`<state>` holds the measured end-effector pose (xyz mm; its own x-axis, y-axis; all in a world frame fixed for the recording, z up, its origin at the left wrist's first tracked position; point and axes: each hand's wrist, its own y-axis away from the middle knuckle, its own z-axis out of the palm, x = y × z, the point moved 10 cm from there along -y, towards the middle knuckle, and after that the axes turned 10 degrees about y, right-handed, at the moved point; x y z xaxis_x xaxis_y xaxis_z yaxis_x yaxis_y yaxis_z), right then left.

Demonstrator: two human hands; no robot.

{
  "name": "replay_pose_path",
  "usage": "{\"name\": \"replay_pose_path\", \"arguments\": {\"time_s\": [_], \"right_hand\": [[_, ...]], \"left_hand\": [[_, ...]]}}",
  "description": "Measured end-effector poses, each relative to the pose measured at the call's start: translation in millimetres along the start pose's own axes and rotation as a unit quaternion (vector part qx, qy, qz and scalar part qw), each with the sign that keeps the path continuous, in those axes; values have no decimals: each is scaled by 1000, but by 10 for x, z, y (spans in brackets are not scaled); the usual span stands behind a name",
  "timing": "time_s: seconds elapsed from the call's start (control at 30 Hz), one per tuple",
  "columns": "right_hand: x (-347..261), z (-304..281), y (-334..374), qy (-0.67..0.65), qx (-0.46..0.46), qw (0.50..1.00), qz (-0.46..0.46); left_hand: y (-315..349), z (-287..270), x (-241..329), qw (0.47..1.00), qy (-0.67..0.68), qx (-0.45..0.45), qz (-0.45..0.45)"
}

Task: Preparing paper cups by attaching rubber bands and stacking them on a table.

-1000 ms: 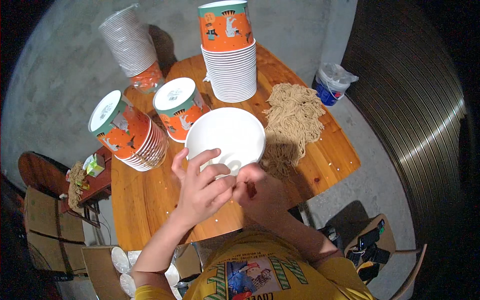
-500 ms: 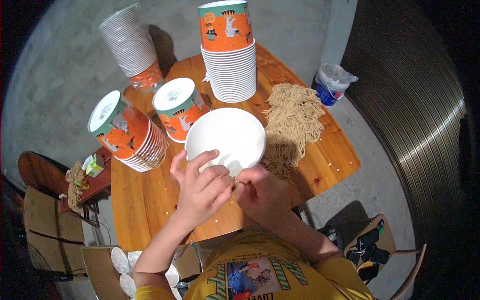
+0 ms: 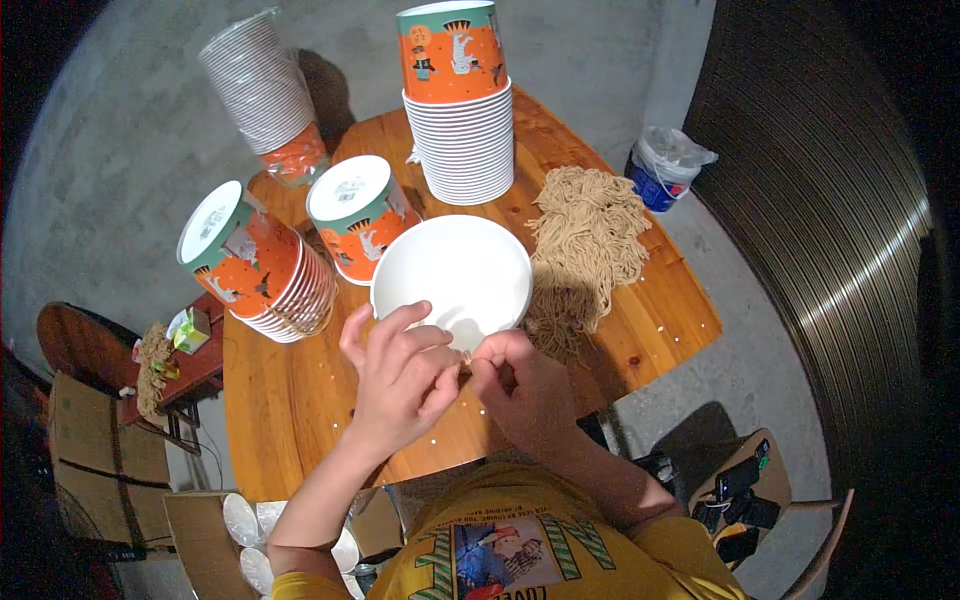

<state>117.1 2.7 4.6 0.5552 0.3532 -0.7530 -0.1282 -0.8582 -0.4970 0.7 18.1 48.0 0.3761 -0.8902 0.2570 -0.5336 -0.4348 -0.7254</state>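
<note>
A white paper bucket [image 3: 451,262] faces me with its mouth up, near the middle of the table. At its near rim both hands meet fingertip to fingertip. My left hand [image 3: 400,380] pinches with thumb and forefinger, its other fingers raised over the opening. My right hand [image 3: 528,388] is closed in a pinch right beside it. A small tan bit of cord [image 3: 466,358] shows between the fingertips; most of it is hidden. Right of the bucket lies a heap of tan cords [image 3: 590,235], its near end in shadow.
Behind stands a tall stack of orange and green paper buckets [image 3: 458,140]. Upturned buckets [image 3: 360,215] and a shorter stack [image 3: 250,262] sit left on the wooden table [image 3: 300,420]. Beyond are a plastic-wrapped stack [image 3: 262,85], a lined bin [image 3: 664,170] and a chair [image 3: 775,470] holding devices.
The fingertips of both hands have shifted slightly at the near rim, and my right fingers have curled into a tighter, more visible pinch. The bucket has hardly moved.
</note>
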Motion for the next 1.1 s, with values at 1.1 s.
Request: {"name": "replay_pose_path", "arguments": {"time_s": [1.1], "right_hand": [[205, 132, 30, -131, -60, 981, 128]], "left_hand": [[16, 76, 313, 967, -236, 2, 92]]}}
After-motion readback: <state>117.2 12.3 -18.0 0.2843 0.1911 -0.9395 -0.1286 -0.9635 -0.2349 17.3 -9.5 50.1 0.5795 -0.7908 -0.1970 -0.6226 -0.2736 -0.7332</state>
